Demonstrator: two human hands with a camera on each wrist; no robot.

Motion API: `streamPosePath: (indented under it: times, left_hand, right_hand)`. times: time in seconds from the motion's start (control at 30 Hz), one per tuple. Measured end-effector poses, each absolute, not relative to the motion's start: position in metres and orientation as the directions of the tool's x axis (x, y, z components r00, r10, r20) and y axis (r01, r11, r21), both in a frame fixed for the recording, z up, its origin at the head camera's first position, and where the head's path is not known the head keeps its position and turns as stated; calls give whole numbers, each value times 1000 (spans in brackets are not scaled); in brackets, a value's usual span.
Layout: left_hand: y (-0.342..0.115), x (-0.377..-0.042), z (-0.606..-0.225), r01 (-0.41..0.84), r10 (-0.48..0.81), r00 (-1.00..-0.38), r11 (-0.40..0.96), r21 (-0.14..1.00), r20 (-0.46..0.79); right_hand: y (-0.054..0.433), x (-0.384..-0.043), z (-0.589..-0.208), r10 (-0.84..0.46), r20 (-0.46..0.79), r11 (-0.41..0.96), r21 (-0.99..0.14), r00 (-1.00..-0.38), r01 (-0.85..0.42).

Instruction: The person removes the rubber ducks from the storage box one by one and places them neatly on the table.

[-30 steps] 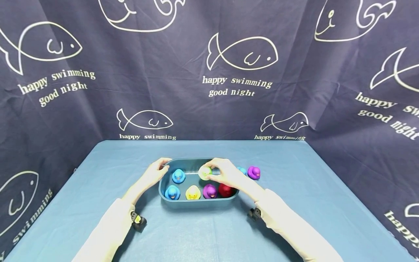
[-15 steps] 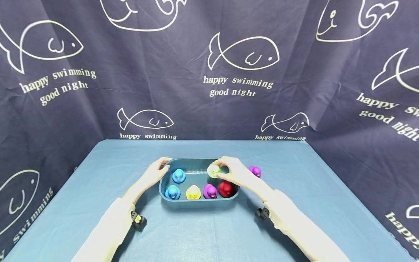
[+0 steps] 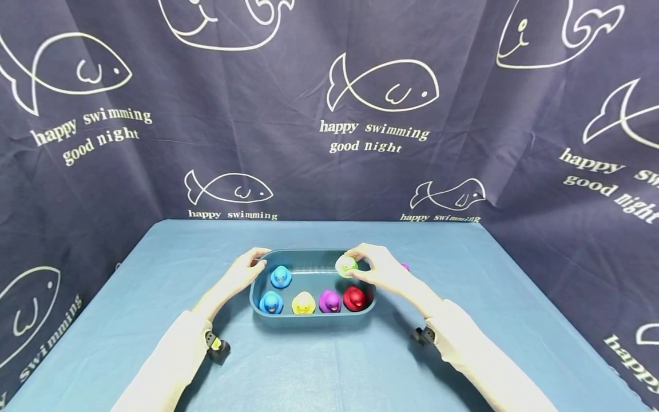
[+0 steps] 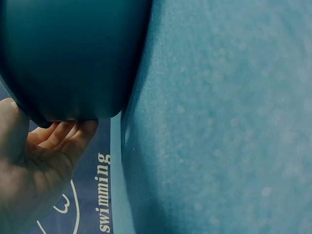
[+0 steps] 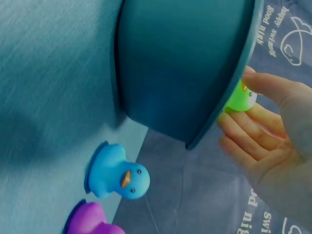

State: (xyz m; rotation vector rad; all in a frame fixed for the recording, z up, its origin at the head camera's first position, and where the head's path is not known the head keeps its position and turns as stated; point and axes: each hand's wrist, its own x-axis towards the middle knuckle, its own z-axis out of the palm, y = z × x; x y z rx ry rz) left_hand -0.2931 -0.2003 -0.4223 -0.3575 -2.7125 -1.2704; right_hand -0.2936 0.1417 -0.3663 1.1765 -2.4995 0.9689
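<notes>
Blue cloth-covered counter; left hand grips teal oblong plastic bin, likely to steady it; right hand pinches small lime-green rubber duck, fingertips probably sufficing.

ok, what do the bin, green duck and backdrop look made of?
Bin: likely plastic, satin finish; smooth, rounded walls.
Green duck: rubber or soft vinyl, can't tell which; smooth, molded form.
Backdrop: matte fabric, judging by creases.

Blue table carried the teal bin; blue duck and purple duck sat on it, right of bin.
</notes>
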Motion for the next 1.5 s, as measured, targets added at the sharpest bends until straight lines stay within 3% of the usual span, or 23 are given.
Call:
streamPosePath:
  times: [0.77,1.27,1.5]
  left_hand:
    - [-201,-292,-423,274,161,-961,617,738,223]
    - [-200,-292,-422,293,164,-956,615,732,245]
    - [-199,-291,-421,290,164,-957,614,734,241]
  right_hand:
    - [180,-293,-359,-563,506,520,-397,-653,-756]
    - [205,-297,-362,-554,573,514,-336,-604,-790]
    - [217,-300,-371,-516,589,545,-334,-622,-769]
